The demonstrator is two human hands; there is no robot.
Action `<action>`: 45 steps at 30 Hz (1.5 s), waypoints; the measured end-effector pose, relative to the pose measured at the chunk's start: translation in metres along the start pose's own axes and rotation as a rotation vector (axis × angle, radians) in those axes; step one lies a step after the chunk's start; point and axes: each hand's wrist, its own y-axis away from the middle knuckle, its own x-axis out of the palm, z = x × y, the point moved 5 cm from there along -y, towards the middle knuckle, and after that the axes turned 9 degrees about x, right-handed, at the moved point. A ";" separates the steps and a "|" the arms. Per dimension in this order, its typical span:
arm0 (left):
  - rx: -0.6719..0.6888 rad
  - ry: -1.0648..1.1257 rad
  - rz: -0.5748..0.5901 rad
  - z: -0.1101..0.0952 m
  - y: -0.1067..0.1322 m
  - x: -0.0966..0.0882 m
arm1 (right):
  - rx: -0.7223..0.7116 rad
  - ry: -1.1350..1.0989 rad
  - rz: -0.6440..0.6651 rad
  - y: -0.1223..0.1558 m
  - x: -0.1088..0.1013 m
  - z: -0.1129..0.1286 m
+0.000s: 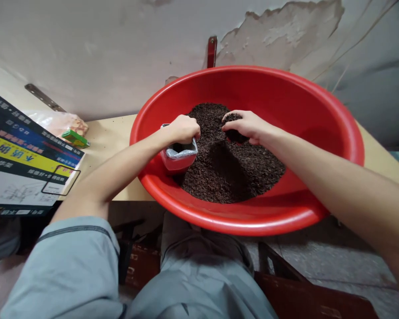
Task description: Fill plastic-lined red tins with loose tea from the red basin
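A big red plastic basin [319,115] sits on a pale table and holds a heap of dark loose tea leaves [232,173]. Inside the basin, at its left wall, my left hand [182,129] grips the open top of a small red pouch [179,160] with a silvery lining. My right hand [246,125] is cupped over the heap, fingers curled round a clump of the dark leaves, a little to the right of the pouch's mouth.
A flat printed carton [23,150] lies at the table's left. Behind it are a green small box [75,138] and a clear bag [58,120]. A peeling wall stands close behind. Dark wooden furniture [312,297] shows below the table edge.
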 end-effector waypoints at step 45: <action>-0.004 -0.028 -0.237 0.018 0.030 0.014 | -0.144 -0.228 0.135 0.011 -0.001 0.028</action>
